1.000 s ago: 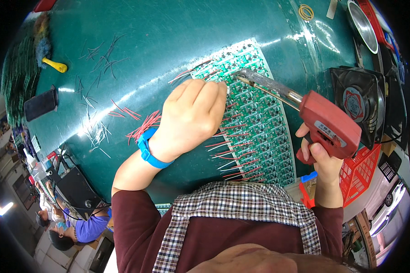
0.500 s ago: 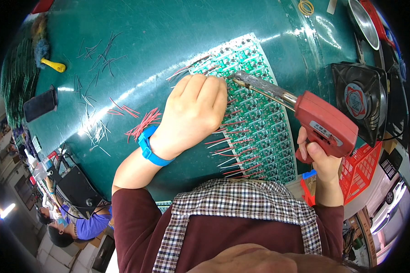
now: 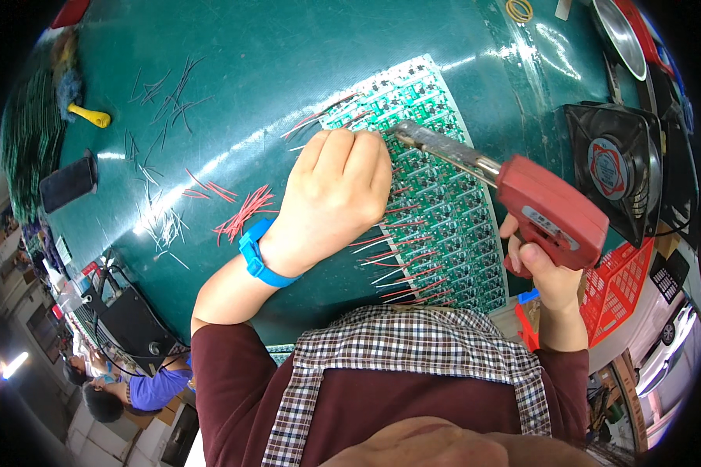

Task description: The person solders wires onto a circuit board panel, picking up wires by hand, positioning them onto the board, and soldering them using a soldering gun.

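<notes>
My right hand (image 3: 549, 272) is wrapped round the grip of a red soldering gun (image 3: 554, 208). The gun's metal barrel reaches left over a panel of green circuit boards (image 3: 452, 210), its tip beside the fingers of my left hand (image 3: 339, 183). That hand is closed, knuckles up, over the panel's left part; its fingertips and whatever they pinch are hidden beneath it. Red and white wires (image 3: 405, 272) stick out along the panel's left edge, below my left hand, and dark red ones (image 3: 315, 117) above it. A blue band (image 3: 258, 253) circles my left wrist.
Loose red wires (image 3: 245, 212), white wires (image 3: 163, 227) and dark wires (image 3: 181, 101) lie left on the green mat. Further left are a phone (image 3: 68, 183), a yellow-handled brush (image 3: 89, 115) and stacked boards (image 3: 31, 140). A black fan (image 3: 611, 167) and red basket (image 3: 619, 292) stand right.
The soldering gun has shifted slightly left in my right hand, its tip now nearer my left fingers. My left hand has moved a little to the right and stays closed.
</notes>
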Action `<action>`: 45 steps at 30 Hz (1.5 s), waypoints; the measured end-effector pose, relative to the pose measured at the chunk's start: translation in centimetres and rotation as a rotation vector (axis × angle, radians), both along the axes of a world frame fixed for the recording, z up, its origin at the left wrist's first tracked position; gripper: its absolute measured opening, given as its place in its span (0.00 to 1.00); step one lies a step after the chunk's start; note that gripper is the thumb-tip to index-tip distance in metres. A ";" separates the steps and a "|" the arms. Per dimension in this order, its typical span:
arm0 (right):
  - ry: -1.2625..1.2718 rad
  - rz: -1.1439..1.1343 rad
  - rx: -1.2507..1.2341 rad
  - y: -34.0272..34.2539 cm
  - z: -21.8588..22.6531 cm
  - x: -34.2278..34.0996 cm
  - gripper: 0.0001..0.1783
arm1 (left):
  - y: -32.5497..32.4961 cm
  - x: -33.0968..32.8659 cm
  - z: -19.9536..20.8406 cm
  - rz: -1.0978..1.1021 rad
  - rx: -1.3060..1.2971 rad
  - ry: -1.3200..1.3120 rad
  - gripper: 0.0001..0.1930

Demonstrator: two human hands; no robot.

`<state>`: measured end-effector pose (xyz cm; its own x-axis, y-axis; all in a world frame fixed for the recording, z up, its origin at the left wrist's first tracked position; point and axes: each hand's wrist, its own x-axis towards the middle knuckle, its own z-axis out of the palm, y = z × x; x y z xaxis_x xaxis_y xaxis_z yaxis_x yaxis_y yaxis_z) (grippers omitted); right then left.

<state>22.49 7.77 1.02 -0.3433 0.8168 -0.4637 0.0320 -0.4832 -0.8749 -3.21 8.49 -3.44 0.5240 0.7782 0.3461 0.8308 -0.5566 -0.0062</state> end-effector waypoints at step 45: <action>0.017 -0.024 -0.007 -1.8 0.2 1.2 0.22 | -1.7 0.8 1.1 0.044 -0.177 -0.075 0.16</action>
